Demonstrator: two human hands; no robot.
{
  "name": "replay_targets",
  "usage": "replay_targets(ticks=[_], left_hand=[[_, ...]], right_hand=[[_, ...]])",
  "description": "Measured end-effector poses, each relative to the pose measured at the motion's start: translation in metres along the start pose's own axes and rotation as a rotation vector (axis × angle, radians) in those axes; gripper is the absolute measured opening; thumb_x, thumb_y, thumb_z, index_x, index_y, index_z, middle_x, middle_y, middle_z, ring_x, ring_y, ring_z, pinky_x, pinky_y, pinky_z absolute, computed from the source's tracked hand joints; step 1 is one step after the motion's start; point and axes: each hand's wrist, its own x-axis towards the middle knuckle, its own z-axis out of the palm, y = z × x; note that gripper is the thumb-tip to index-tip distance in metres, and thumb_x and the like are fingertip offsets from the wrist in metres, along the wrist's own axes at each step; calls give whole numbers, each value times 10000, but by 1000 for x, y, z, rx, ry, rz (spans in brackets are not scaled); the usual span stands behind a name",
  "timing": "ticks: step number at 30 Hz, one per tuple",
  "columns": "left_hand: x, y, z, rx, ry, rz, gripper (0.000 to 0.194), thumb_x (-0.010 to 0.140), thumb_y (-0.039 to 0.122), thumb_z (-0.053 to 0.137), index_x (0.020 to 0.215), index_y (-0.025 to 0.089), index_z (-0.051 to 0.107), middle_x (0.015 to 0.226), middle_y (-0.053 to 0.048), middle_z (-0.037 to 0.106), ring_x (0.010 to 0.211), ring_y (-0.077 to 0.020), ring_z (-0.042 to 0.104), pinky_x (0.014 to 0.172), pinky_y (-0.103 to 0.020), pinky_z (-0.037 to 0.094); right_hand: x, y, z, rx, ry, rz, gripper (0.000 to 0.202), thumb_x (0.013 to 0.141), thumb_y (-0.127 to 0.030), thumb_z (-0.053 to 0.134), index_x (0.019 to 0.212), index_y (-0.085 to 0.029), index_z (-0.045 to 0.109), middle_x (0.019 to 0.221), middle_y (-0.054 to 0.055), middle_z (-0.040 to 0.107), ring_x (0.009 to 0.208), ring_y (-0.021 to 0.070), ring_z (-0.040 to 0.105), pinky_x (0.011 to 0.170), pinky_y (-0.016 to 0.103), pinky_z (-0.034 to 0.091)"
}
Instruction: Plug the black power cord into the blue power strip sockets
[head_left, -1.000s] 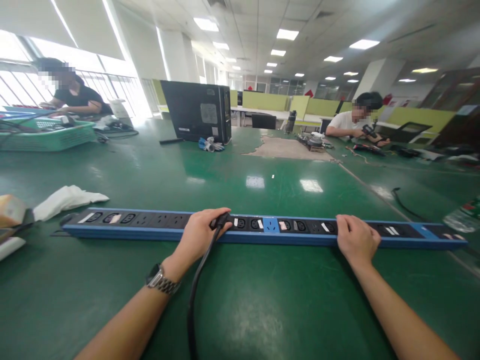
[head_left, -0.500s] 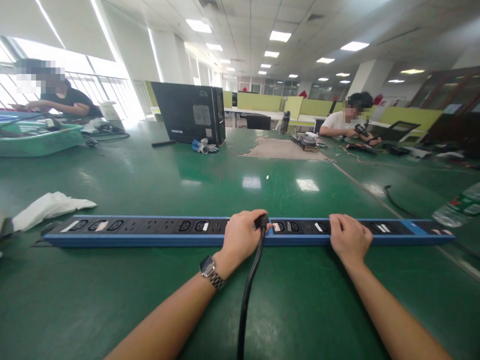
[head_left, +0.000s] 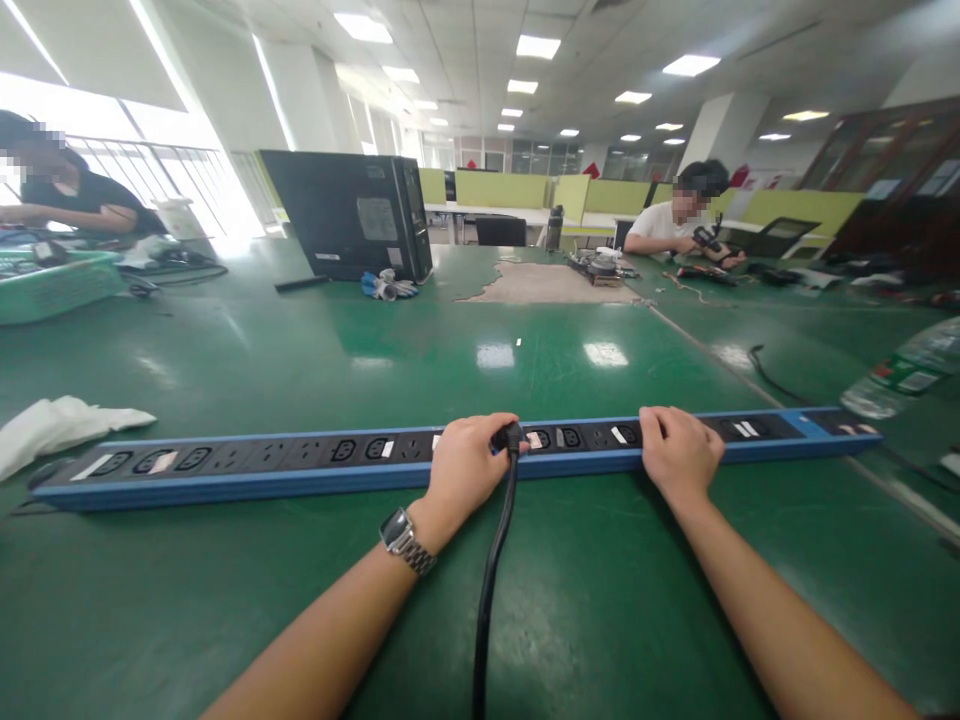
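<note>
A long blue power strip (head_left: 247, 480) with a row of black sockets lies across the green table in front of me. My left hand (head_left: 466, 465), with a watch on its wrist, is closed around a black power plug (head_left: 513, 437) at the middle of the strip. From that plug a thick black cable (head_left: 491, 570) runs down towards me. Whether the plug is fully seated in a socket I cannot tell, as my fingers cover part of it. Farther right, my right hand (head_left: 681, 452) grips the strip across its width, its fingertips over the far edge.
White tissue (head_left: 64, 430) lies beyond the strip's left end, and a plastic bottle (head_left: 904, 370) beyond its right end. Farther back stand a black computer case (head_left: 337, 215), gloves (head_left: 388, 286) and a green basket (head_left: 64, 290). Two people sit across the table, left and right.
The view has swung slightly to the right, so the strip now looks slanted, its left end lower. Both hands keep their hold at the same places on the plug and strip.
</note>
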Motion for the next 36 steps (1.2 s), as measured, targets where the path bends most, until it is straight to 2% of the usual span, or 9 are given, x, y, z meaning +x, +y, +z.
replay_targets(ticks=[3, 5, 8, 10, 13, 16, 21, 26, 36], left_hand=[[3, 9, -1, -176, 173, -38, 296, 812, 376, 692, 1059, 212, 701, 999, -42, 758, 891, -201, 698, 835, -314, 530], [9, 24, 5, -241, 209, -9, 312, 811, 383, 696, 1074, 216, 694, 1015, -38, 755, 909, -191, 694, 855, -307, 521], [20, 53, 27, -183, 50, 68, 287, 798, 386, 711, 1045, 240, 705, 980, -25, 761, 905, -200, 692, 850, -315, 510], [26, 68, 45, -91, -23, 34, 288, 810, 412, 691, 1053, 256, 701, 931, -28, 762, 868, -211, 692, 813, -327, 510], [31, 79, 65, 31, -41, -66, 322, 820, 457, 661, 1082, 271, 689, 896, -45, 754, 855, -232, 687, 792, -346, 503], [34, 81, 72, 62, -57, -71, 324, 844, 480, 618, 1098, 291, 682, 918, -46, 749, 862, -231, 683, 778, -338, 501], [38, 80, 72, 124, -125, 55, 287, 857, 434, 602, 1105, 309, 675, 906, -38, 744, 855, -223, 680, 759, -329, 499], [36, 78, 73, 168, -129, 158, 288, 881, 405, 575, 1131, 279, 645, 928, -37, 738, 868, -221, 670, 783, -349, 500], [40, 71, 70, 51, -178, 220, 292, 889, 350, 557, 1161, 287, 644, 998, -33, 741, 912, -213, 673, 832, -335, 511]], right_hand=[[0, -1, 0, 0, 10, 3, 346, 908, -404, 430, 801, -208, 693, 963, 45, 719, 1041, 223, 584, 941, 386, 267], [0, -2, 0, 1, 12, 6, 341, 908, -400, 434, 799, -210, 696, 967, 42, 720, 1051, 223, 584, 950, 389, 263], [0, -4, -2, 1, 11, 10, 339, 914, -388, 431, 807, -207, 697, 986, 45, 721, 1049, 223, 584, 953, 394, 265], [0, -4, -2, -6, 5, 6, 332, 915, -379, 433, 814, -206, 697, 978, 45, 722, 1047, 225, 586, 948, 397, 269], [0, -3, -2, -12, 5, -1, 320, 913, -372, 441, 818, -207, 698, 968, 43, 723, 1052, 227, 589, 949, 400, 273], [0, -3, -1, -16, 13, -1, 329, 915, -382, 438, 826, -208, 703, 986, 49, 725, 1068, 233, 587, 952, 401, 276], [0, -3, -1, -15, -7, 6, 334, 914, -384, 430, 838, -210, 704, 991, 49, 725, 1083, 236, 583, 959, 402, 271], [0, -4, -3, -3, -22, 5, 344, 917, -389, 414, 837, -210, 697, 992, 48, 720, 1065, 226, 575, 953, 397, 263], [0, -1, 0, -13, -13, 6, 381, 918, -414, 382, 848, -214, 697, 1012, 57, 709, 1071, 226, 544, 970, 406, 238]])
